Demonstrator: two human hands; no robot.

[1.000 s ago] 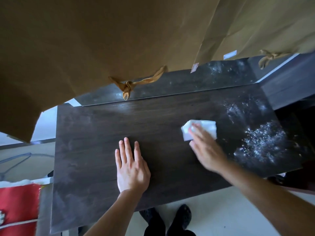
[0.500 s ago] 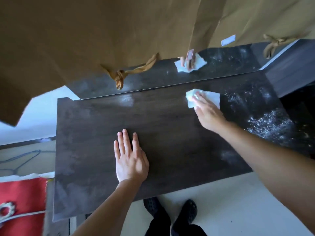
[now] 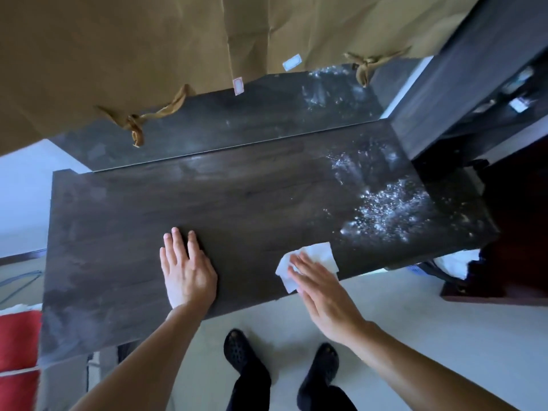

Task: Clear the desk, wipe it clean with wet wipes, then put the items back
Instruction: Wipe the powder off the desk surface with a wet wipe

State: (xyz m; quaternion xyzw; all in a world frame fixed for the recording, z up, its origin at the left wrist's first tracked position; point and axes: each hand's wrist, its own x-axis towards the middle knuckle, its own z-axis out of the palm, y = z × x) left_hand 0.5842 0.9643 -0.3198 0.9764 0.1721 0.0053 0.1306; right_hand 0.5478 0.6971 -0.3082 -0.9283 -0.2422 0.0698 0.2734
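The dark wooden desk (image 3: 124, 232) fills the middle of the head view, with nothing standing on it. My left hand (image 3: 186, 268) lies flat on the desk near its front edge, fingers straight. My right hand (image 3: 320, 295) presses a white wet wipe (image 3: 317, 255) onto the desk's front edge with straight fingers, part of the hand past the edge. A patch of glistening wet droplets (image 3: 385, 212) covers the desk's right end.
Brown paper (image 3: 148, 48) with knotted ties hangs over a mirror (image 3: 237, 126) behind the desk. A dark cabinet (image 3: 462, 93) stands at the right. A red item (image 3: 17, 339) sits lower left. My black shoes (image 3: 246, 360) stand on the pale floor.
My right hand has drawn the wipe from the desk's back edge toward me to its front edge. My left hand has stayed flat in place.
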